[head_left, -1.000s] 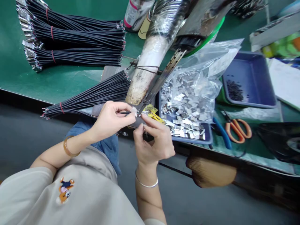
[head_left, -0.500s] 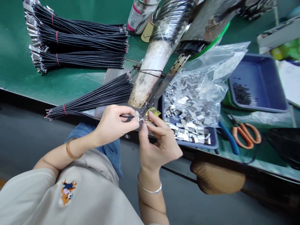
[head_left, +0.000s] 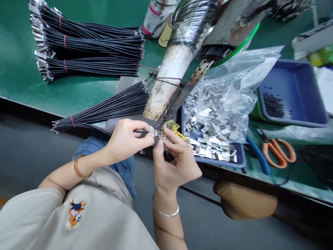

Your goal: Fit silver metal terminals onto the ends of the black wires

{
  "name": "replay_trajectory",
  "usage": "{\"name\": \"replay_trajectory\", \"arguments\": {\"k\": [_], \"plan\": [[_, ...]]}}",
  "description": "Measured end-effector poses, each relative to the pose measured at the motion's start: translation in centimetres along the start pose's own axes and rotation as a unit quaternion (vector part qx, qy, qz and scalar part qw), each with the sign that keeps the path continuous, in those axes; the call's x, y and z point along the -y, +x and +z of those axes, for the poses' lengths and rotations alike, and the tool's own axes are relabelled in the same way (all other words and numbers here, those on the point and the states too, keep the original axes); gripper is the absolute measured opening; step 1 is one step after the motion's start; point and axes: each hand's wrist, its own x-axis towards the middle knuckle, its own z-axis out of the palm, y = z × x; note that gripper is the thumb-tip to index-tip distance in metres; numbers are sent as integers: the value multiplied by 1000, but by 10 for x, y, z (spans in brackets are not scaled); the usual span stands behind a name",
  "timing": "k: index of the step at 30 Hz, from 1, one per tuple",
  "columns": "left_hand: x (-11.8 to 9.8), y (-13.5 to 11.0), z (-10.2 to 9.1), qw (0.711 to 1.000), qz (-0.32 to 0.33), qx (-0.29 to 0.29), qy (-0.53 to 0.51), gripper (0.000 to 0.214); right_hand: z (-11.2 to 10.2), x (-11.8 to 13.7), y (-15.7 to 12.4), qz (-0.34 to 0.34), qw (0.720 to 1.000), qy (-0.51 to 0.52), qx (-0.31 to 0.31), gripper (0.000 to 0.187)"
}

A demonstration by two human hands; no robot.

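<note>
1. A green table [head_left: 78,93] fills the top of the view, its near edge running above the person's lap.
2. A machine [head_left: 179,62], its column wrapped in clear film, leans from the upper right down toward the table edge, ending just above the hands.
3. A stack of tied black cable bundles [head_left: 91,48] lies at the far left; metal ends show at its left side.
4. One more bundle [head_left: 109,106] lies slanted, nearer the edge, just left of the machine's foot.
5. A clear bag [head_left: 221,100] of small metal pieces rests in a blue tray [head_left: 240,161] right of the machine.
6. A second blue tray [head_left: 293,86], holding a few black bits, sits farther right.
7. A brown brush [head_left: 247,203] hangs below the table edge.
8. The left hand [head_left: 125,139], amber bracelet on its wrist, is at the table edge; thumb and forefinger are pinched together on a thin black wire [head_left: 142,131].
9. The right hand [head_left: 174,163], silver bracelet on its wrist, faces it, fingertips almost touching the left; thumb and forefinger are clamped on a small metal shell [head_left: 156,133].
10. Orange scissors [head_left: 279,152] and blue pliers [head_left: 255,158] lie side by side right of the near tray.
11. The wire's tip meets the shell between the two hands, just below the machine's foot and beside a yellow tag [head_left: 174,127].
</note>
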Motion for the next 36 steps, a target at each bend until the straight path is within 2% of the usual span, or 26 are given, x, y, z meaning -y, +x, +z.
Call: {"name": "replay_trajectory", "arguments": {"k": [8,16,18,22,24,27,29,31,34,36], "plan": [[3,0,0,998,45,-28,33,19,2,7,14,-30,999,-33,-13,14],[3,-2,-1,999,10,21,36,18,-6,0,5,-46,998,-31,0,16],[3,-1,-5,998,7,51,34,17,-11,-3,7,-80,994,-64,23,14],[0,-1,-14,986,-1,167,-10,20,-23,-6,14,-147,983,-65,87,9],[-4,-5,-16,984,29,174,13,17,-27,-5,15,-116,990,-11,82,8],[-7,-12,-17,976,138,135,101,11,-29,-2,15,31,995,71,56,8],[-7,-14,-18,967,172,145,120,18,-28,1,16,118,984,113,76,13],[-4,-12,-22,970,130,186,90,24,-27,2,17,140,978,121,101,17],[2,-5,-28,970,8,242,-12,25,-23,0,14,69,993,29,93,16],[6,-1,-30,965,-39,251,-72,22,-21,-1,10,24,996,-26,81,13]]}}
